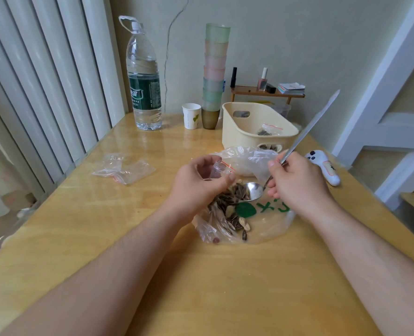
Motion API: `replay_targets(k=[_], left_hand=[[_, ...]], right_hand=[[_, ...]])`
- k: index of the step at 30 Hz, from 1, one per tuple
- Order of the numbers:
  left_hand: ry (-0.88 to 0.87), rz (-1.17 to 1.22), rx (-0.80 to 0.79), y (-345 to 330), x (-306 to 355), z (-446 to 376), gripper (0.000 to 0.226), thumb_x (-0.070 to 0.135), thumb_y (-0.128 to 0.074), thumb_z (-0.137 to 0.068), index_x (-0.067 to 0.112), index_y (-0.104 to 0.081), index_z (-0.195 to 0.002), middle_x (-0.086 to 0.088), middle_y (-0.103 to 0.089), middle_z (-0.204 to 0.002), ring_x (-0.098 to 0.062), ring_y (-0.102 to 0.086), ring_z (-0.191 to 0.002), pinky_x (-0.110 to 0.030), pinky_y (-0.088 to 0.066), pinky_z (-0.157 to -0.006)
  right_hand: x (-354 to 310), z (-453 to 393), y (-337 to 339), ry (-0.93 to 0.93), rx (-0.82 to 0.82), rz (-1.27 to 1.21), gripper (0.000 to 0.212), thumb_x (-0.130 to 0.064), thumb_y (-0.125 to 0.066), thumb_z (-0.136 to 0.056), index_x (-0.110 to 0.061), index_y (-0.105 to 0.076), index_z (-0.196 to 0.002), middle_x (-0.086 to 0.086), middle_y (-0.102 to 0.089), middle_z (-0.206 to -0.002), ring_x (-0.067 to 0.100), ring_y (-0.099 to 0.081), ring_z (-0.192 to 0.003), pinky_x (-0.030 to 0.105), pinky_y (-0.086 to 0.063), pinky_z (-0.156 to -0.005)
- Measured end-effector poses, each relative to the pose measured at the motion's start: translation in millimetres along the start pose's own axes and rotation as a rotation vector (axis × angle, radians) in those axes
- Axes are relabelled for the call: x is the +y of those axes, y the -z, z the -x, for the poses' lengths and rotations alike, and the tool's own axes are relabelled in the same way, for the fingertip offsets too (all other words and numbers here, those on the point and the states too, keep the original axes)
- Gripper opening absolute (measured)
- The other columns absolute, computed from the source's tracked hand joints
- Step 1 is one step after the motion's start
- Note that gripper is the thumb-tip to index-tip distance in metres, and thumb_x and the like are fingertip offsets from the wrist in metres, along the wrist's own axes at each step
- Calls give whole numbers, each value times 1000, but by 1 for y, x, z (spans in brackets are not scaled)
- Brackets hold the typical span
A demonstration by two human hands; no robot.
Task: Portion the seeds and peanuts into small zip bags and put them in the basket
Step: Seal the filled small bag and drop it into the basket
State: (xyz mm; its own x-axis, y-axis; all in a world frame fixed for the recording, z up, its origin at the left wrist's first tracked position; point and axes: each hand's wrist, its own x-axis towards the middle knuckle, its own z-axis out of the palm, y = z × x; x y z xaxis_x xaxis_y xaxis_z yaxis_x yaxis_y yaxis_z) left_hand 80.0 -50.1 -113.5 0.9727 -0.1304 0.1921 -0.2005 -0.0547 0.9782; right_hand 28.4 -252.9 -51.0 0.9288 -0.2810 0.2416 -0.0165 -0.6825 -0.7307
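My left hand (197, 184) pinches a small clear zip bag (219, 167) with a red strip, held open just above the seeds. My right hand (298, 181) grips the long handle of a metal spoon (254, 190), whose bowl is empty and rests by the pile. Striped sunflower seeds and a few peanuts (227, 209) lie in a big clear plastic bag with green print (271, 223) on the table. The cream basket (247, 124) stands behind, holding a filled zip bag (270, 130).
Spare empty zip bags (124, 169) lie at the left. A large water bottle (144, 76), a paper cup (191, 115) and a tall stack of plastic cups (214, 73) stand at the back. A white controller-like object (324, 169) lies near the right table edge.
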Motion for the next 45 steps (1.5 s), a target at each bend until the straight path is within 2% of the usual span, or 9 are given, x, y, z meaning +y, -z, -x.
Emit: replay_targets(k=[3, 8, 12, 15, 19, 24, 35, 40, 45], left_hand=[[-57, -117, 7, 0, -2, 0, 61, 45, -94, -69, 28, -70, -123, 6, -78, -111, -12, -74, -104, -34, -59, -98], [-115, -346, -14, -4, -2, 3, 59, 43, -93, -74, 32, -68, -126, 19, -71, -112, 7, -64, -110, -18, -51, -98], [-157, -432, 0, -9, -2, 6, 63, 46, -93, -73, 31, -68, -128, 24, -68, -109, 16, -59, -107, -1, -44, -86], [-171, -463, 22, -10, -2, 6, 65, 47, -93, -73, 30, -67, -131, 24, -67, -107, 17, -58, -105, 1, -43, -83], [-178, -474, 39, -10, -3, 6, 66, 46, -93, -73, 31, -66, -132, 25, -65, -106, 22, -54, -102, 3, -41, -82], [-175, -471, 57, -9, -4, 5, 65, 47, -93, -73, 32, -67, -130, 23, -69, -109, 20, -56, -101, 2, -41, -83], [-149, -433, 64, -10, -4, 3, 62, 45, -93, -73, 30, -68, -128, 26, -67, -105, 20, -57, -102, 0, -43, -85], [-100, -322, 83, -5, -2, 3, 62, 47, -94, -72, 30, -70, -126, 17, -74, -110, 5, -67, -106, -23, -56, -95], [-27, -144, 102, -3, -1, 1, 51, 37, -95, -75, 32, -69, -118, 12, -79, -102, -2, -74, -97, -35, -59, -99]], right_hand=[[-7, -2, 13, 53, 58, 34, 18, -36, -52, -105, -28, -58, -91, -7, -72, -63, 15, -73, -64, 47, -62, -78], [-21, -9, 26, 195, 143, 76, 19, -38, -51, -105, -27, -58, -91, 1, -72, -69, 22, -72, -72, 47, -60, -79], [-33, -14, 23, 325, 148, 179, 21, -38, -50, -105, -23, -63, -102, 3, -71, -81, 32, -68, -86, 43, -56, -82], [-40, -13, 15, 461, 91, 310, 22, -31, -52, -106, -14, -64, -105, 8, -71, -90, 33, -59, -84, 41, -52, -75], [-41, -14, 6, 542, 85, 341, 19, -29, -51, -106, -13, -61, -103, 10, -70, -90, 26, -47, -78, 36, -40, -67], [-39, -13, 5, 585, 123, 297, 16, -26, -54, -106, -14, -63, -102, 9, -70, -93, 21, -45, -79, 33, -34, -68], [-22, -14, 4, 594, 185, 209, 17, -26, -55, -106, -13, -64, -98, 1, -68, -90, 21, -53, -80, 33, -36, -67], [-14, -9, 6, 539, 230, 113, 18, -25, -55, -105, -13, -63, -94, 2, -68, -81, 28, -65, -77, 38, -48, -69], [9, -3, 13, 292, 72, 177, 20, -32, -53, -104, -21, -61, -89, -2, -68, -68, 24, -65, -78, 35, -45, -68]])
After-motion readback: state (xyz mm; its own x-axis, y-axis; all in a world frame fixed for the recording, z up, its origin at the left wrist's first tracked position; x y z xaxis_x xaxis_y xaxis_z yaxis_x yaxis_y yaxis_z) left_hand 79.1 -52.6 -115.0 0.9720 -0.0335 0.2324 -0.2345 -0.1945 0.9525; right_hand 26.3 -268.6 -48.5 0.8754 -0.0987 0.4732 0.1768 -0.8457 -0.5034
